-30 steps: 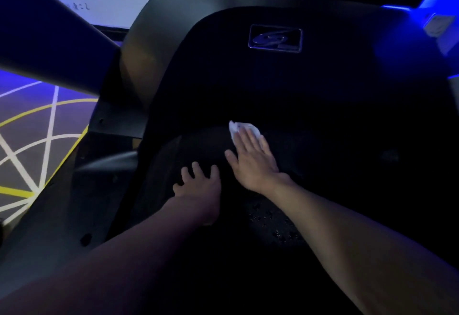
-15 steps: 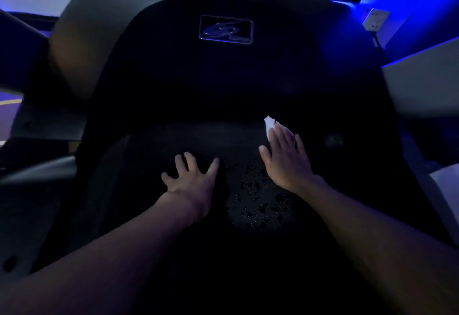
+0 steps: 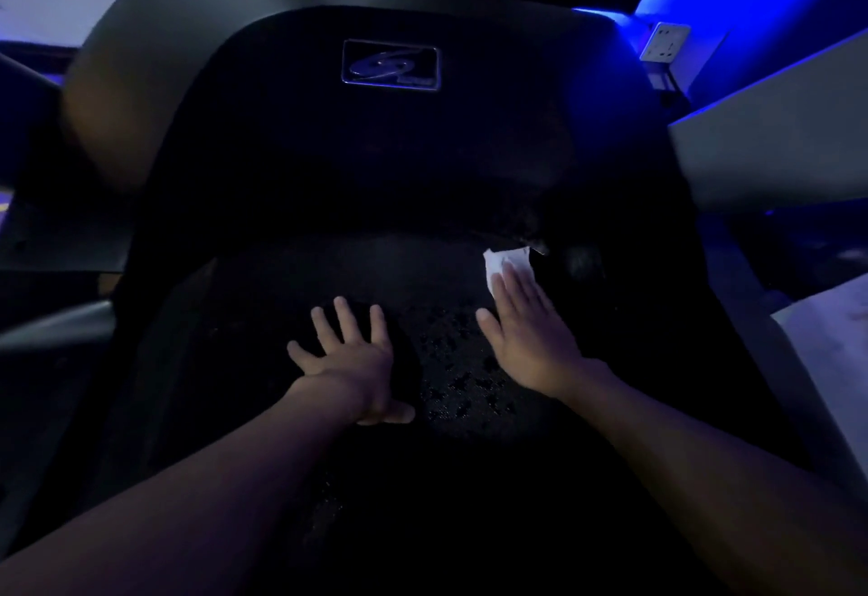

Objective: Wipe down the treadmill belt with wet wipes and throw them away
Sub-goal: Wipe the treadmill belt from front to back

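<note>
Wiping is the step in hand. The right hand [image 3: 530,341] presses a crumpled white wet wipe [image 3: 509,262] against the dark, textured rubber treadmill belt [image 3: 300,280]. Its fingers are straight and close together, and the wipe shows just beyond the fingertips, near the glossy black motor cover [image 3: 375,149]. The left hand [image 3: 347,360] rests flat on the belt with its fingers spread wide, gripping nothing. Glistening wet speckles [image 3: 458,374] lie between the two thumbs. The next stroke likely calls for steady flat pressure so the wipe does not slip out from under the fingers. Much of the belt looks unwiped, and the wipe is not yet thrown away.
</note>
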Available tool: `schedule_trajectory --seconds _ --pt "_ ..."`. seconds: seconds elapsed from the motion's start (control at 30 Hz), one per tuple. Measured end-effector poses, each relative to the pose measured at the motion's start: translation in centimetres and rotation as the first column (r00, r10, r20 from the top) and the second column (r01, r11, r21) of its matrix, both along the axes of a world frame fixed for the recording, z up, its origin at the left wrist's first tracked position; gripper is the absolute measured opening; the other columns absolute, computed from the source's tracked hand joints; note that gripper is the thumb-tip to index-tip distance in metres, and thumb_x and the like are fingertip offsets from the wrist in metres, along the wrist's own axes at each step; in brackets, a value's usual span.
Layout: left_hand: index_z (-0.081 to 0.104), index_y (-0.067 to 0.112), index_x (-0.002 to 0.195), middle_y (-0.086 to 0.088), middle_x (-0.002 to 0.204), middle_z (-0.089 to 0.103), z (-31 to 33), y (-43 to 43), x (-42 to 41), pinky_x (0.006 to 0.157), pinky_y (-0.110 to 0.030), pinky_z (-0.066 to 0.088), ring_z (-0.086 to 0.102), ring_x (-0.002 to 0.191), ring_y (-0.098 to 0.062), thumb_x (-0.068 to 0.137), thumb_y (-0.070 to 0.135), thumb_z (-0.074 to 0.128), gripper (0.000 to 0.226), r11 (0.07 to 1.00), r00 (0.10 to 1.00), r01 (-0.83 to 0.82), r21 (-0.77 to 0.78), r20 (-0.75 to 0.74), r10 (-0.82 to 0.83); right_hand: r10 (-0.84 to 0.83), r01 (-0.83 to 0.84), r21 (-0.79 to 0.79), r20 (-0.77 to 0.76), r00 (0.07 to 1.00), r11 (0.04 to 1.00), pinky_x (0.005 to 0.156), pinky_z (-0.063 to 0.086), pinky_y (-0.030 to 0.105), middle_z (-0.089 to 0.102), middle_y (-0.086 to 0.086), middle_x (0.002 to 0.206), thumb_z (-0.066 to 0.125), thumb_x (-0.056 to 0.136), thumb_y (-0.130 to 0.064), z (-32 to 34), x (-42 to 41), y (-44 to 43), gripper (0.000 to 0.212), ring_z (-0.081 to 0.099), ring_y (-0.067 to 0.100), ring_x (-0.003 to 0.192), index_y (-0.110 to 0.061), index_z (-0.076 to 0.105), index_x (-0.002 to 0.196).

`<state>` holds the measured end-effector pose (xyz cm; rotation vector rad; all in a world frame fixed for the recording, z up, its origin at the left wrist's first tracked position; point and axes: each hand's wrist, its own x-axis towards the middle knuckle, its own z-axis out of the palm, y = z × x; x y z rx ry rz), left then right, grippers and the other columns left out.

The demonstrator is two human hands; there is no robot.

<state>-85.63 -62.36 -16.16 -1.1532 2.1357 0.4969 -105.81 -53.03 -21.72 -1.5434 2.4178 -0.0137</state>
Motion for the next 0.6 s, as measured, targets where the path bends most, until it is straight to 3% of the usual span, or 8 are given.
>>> schedule_trajectory --seconds 0.13,0.17,0.3,0.4,0.47,0.53,0.6 --pt "-0.021 0.010 0.151 -0.026 0.154 -0.028 -0.2 1.4 -0.2 0.112 -0.068 0.012 -0.021 0.143 -0.047 0.082 0.052 0.070 0.122 0.996 0.999 0.005 -0.085 -0.035 -0.008 -0.288 0.287 -0.040 -0.007 0.958 0.957 0.122 -0.005 0.040 -0.014 0.015 0.162 0.013 0.101 -0.052 0.0 -0.1 0.1 0.074 -0.016 0.025 0.149 -0.005 -0.006 0.154" --pt "-0.018 0.008 0.152 -0.024 0.156 -0.026 -0.1 1.8 -0.3 0.114 -0.065 0.013 -0.019 0.145 -0.044 0.084 0.048 0.070 0.118 0.994 0.998 0.028 -0.103 -0.051 -0.033 -0.288 0.288 -0.055 0.001 0.958 0.956 0.122 -0.005 0.041 -0.014 0.016 0.161 0.013 0.101 -0.053 -0.1 1.0 -0.3 0.074 -0.017 0.026 0.149 -0.004 -0.006 0.154" --pt "-0.010 0.006 0.154 -0.019 0.160 -0.018 -0.4 2.6 0.1 0.119 -0.054 0.013 -0.012 0.149 -0.036 0.090 0.041 0.065 0.105 0.983 0.986 0.103 -0.153 -0.115 -0.121 0.026 -0.029 -0.046 -0.063 0.998 0.999 0.122 -0.007 0.039 -0.016 0.011 0.162 0.009 0.100 -0.055 -0.3 1.8 0.5 0.074 -0.019 0.021 0.148 -0.008 -0.006 0.155" --pt "-0.012 0.008 0.153 -0.019 0.159 -0.021 -0.5 2.7 0.7 0.121 -0.051 0.011 -0.014 0.149 -0.034 0.093 0.040 0.062 0.101 0.983 0.986 0.118 -0.139 -0.100 -0.132 -0.248 0.248 -0.014 -0.038 0.968 0.969 0.121 -0.009 0.037 -0.012 0.011 0.163 0.010 0.100 -0.055 0.2 -1.0 1.4 0.073 -0.013 0.020 0.150 -0.009 -0.006 0.155" --pt "-0.012 0.007 0.153 -0.020 0.159 -0.020 -0.4 2.8 0.4 0.120 -0.052 0.011 -0.014 0.148 -0.035 0.094 0.038 0.061 0.099 0.982 0.986 0.120 -0.147 -0.094 -0.135 -0.339 0.340 0.013 -0.032 0.940 0.940 0.122 -0.008 0.040 -0.016 0.013 0.162 0.008 0.100 -0.055 0.2 0.0 1.3 0.074 -0.015 0.023 0.149 -0.007 -0.009 0.154" --pt "-0.011 0.006 0.153 -0.021 0.159 -0.019 -0.3 3.0 0.1 0.120 -0.053 0.013 -0.013 0.148 -0.037 0.094 0.037 0.060 0.098 0.980 0.987 0.117 -0.159 -0.092 -0.132 -0.242 0.242 0.001 -0.031 0.970 0.970 0.122 -0.007 0.042 -0.019 0.015 0.160 0.004 0.098 -0.057 0.1 2.2 1.3 0.077 -0.020 0.026 0.148 -0.005 -0.009 0.153" --pt "-0.009 0.008 0.154 -0.021 0.160 -0.017 -0.3 3.1 0.2 0.119 -0.052 0.015 -0.011 0.148 -0.037 0.093 0.039 0.061 0.098 0.979 0.987 0.115 -0.171 -0.092 -0.132 -0.029 0.030 0.018 -0.056 0.998 0.999 0.122 -0.008 0.041 -0.023 0.011 0.159 0.002 0.096 -0.058 -0.2 2.9 2.4 0.077 -0.024 0.023 0.146 -0.008 -0.011 0.152"
